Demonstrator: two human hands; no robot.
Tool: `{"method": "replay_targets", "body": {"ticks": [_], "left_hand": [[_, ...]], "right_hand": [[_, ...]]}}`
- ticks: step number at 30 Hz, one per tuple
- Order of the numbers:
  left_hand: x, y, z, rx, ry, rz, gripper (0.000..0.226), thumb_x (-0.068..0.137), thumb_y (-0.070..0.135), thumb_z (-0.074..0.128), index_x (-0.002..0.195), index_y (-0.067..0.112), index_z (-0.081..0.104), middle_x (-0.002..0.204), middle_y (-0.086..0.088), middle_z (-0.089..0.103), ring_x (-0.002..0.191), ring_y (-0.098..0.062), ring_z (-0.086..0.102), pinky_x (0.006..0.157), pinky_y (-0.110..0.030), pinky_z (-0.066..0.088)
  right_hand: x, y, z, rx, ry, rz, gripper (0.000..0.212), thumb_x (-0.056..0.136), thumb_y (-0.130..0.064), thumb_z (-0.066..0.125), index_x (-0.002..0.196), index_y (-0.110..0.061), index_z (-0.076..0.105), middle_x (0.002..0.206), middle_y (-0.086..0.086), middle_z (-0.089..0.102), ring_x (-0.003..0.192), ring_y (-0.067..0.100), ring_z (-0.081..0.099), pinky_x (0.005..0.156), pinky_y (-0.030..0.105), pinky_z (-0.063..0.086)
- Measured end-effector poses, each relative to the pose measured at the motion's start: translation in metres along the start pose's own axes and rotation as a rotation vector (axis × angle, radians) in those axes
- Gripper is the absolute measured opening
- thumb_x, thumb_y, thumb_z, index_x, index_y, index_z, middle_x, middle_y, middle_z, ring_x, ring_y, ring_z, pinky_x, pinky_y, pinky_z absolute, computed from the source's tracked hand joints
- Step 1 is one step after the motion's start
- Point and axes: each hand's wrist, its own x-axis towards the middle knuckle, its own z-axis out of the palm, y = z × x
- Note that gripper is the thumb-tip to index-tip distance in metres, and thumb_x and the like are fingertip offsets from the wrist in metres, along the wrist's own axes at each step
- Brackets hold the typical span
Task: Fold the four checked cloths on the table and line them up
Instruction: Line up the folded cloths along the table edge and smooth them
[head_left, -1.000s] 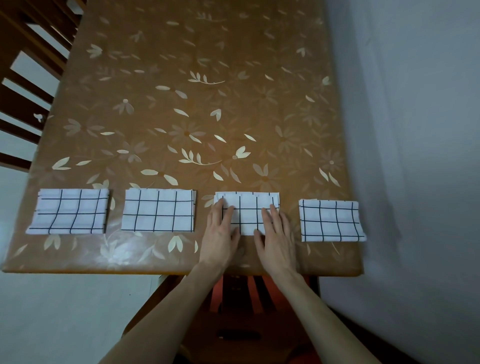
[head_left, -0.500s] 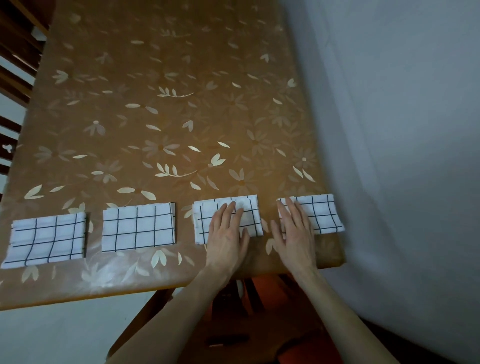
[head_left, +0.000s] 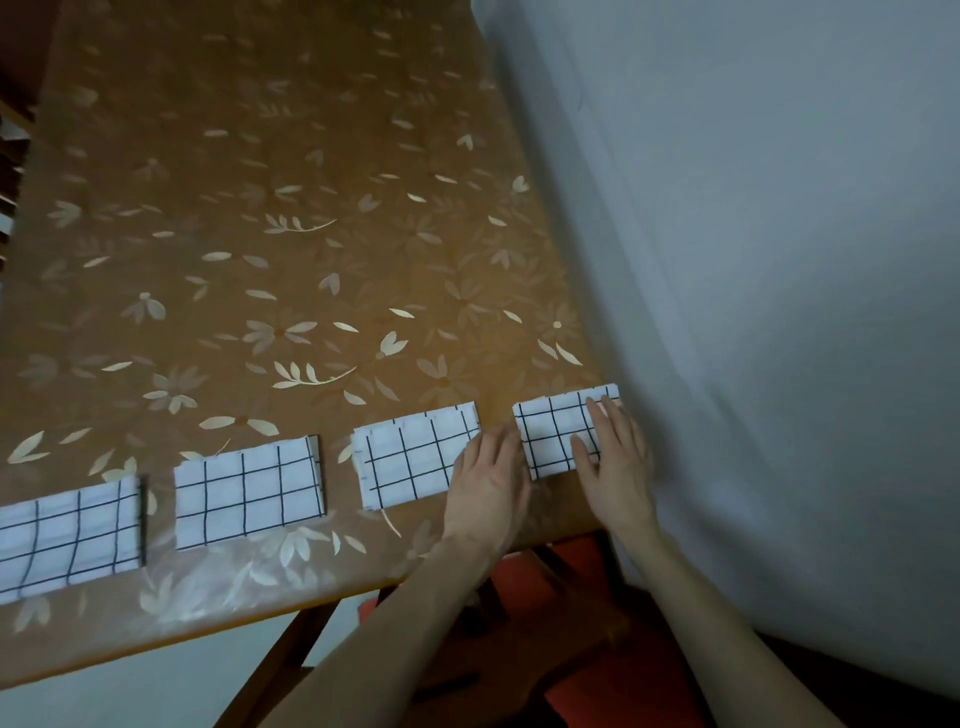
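Several folded white cloths with black checks lie in a row along the near edge of the table (head_left: 270, 156). The leftmost cloth (head_left: 67, 535) is partly cut off by the frame. To its right lie the second cloth (head_left: 247, 491) and the third cloth (head_left: 410, 457). The rightmost cloth (head_left: 553, 434) sits beside the wall. My right hand (head_left: 615, 457) lies flat on that cloth's right part, fingers apart. My left hand (head_left: 488, 483) rests flat between the third and rightmost cloths, overlapping the third cloth's right edge and touching the rightmost cloth's left edge.
The table wears a brown covering with pale leaf and flower prints. A pale grey wall (head_left: 753, 260) runs along the table's right side. A chair with a red seat (head_left: 571, 597) stands under the near edge. Dark wooden slats (head_left: 13, 156) show at the far left.
Both hands have shifted right: the right hand from the third cloth onto the rightmost one, the left hand to the gap between them. The view has swung right and tilted.
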Motion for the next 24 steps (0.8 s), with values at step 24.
{"method": "replay_targets", "body": {"ticks": [24], "left_hand": [[0.031, 0.049, 0.066, 0.25, -0.096, -0.241, 0.074, 0.096, 0.055, 0.057, 0.156, 0.02, 0.034, 0.16, -0.008, 0.04, 0.142, -0.035, 0.043, 0.113, -0.051, 0.04]], "right_hand": [[0.042, 0.09, -0.017, 0.019, -0.294, -0.163, 0.071, 0.102, -0.047, 0.057, 0.163, -0.024, 0.028, 0.171, -0.001, 0.022, 0.156, 0.025, 0.024, 0.123, 0.047, 0.031]]}}
